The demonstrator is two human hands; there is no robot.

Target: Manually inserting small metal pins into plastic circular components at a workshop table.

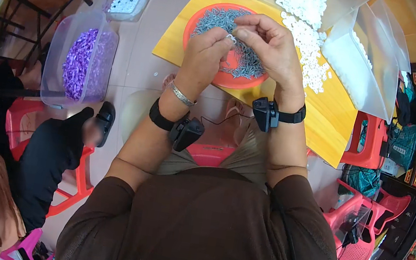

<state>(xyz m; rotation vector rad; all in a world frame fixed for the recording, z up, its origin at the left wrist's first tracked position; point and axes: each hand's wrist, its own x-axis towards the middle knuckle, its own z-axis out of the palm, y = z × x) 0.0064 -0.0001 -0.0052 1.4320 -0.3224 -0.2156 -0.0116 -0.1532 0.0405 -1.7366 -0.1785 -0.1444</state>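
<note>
1. White pieces (310,51) spread loose right of the fingers (216,39) on the yellow counter (328,127); judging by the heap, plenty is left.
2. A red basin (234,82) sits beneath the fingers, well stocked with thin grey-blue parts (215,22); no finished pile can be told apart.
3. The left hand (200,55) pinches a small item; the right hand (276,47) has its thumb just beside it, forefinger curled, grip unclear.
4. That item, one white piece (231,38) at the fingertips, seems mid-handling; what is done to it is too small to tell.
</note>
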